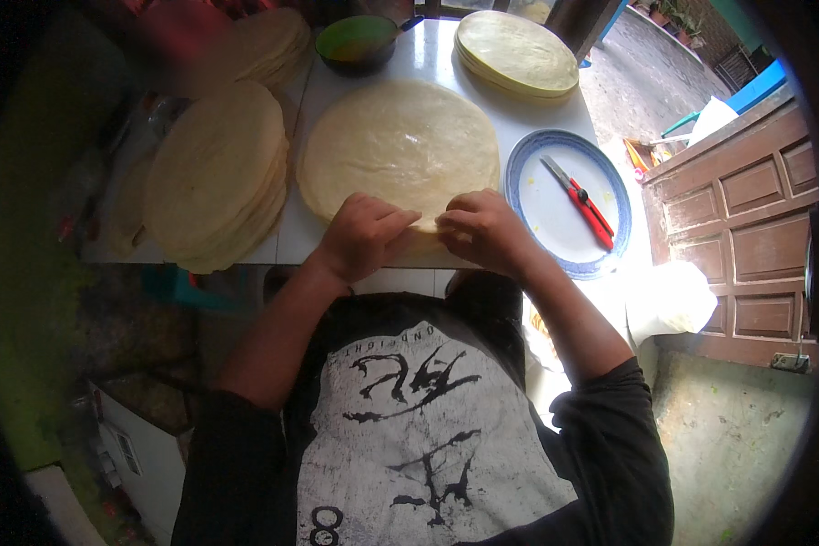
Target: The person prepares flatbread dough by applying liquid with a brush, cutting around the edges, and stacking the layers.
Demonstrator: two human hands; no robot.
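Observation:
A large round pale flatbread sheet [400,146] lies flat on the white table [537,123] in front of me. My left hand [362,235] and my right hand [478,227] sit side by side on its near edge, fingers curled and pinching the rim of the sheet, which looks lifted and folded slightly there. To the right stands a white plate with a blue rim [528,159], holding red-handled scissors [582,200].
A tall stack of the same round sheets [214,173] stands at the left, another stack [273,41] behind it, and a third [516,50] at the far right. A green bowl [357,41] sits at the back. A brown wooden cabinet [755,237] is on my right.

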